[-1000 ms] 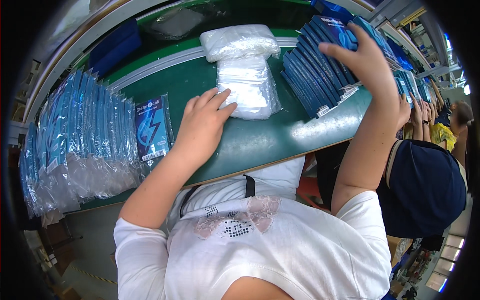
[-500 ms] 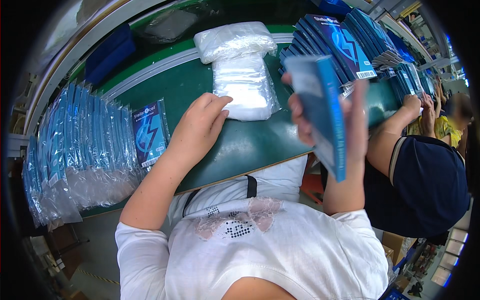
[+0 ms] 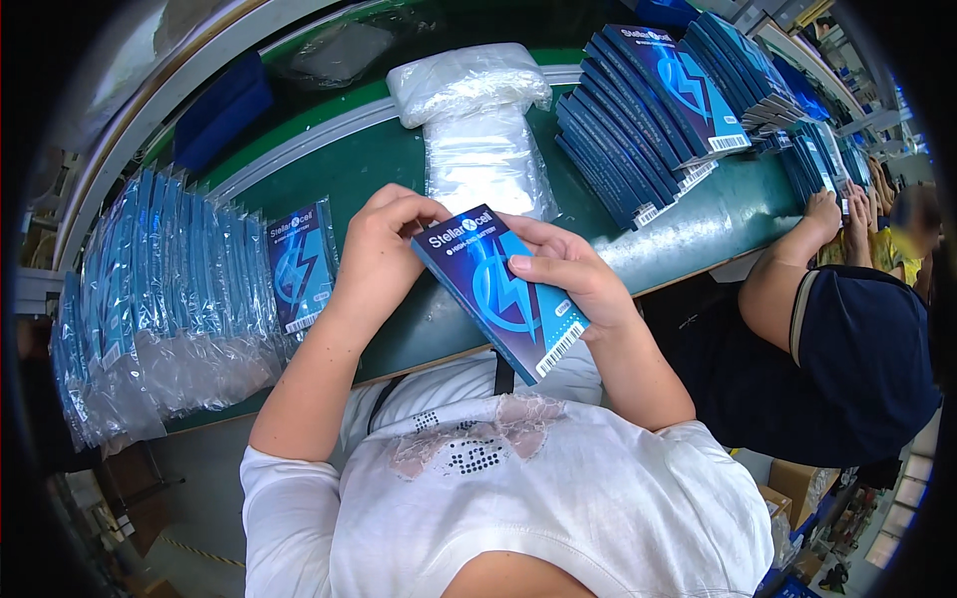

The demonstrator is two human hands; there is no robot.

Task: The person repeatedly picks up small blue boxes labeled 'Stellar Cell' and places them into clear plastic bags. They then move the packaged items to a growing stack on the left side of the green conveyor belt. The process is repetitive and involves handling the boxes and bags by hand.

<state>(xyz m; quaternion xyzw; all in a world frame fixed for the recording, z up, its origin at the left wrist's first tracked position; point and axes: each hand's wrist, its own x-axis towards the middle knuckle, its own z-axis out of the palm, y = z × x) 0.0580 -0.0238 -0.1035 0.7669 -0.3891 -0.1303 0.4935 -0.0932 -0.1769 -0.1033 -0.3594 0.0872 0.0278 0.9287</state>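
Blue carton is slanting in front of the bag stack; right hand is gripping it, light thumb pressure probably best; left hand: cannot tell grip.

We bend both elbows, forearms angled inward; our left hand curls over the surface beyond its near edge, fingertips mostly hidden, while our right hand grips close to that edge, thumb on top, most fingers hidden beneath
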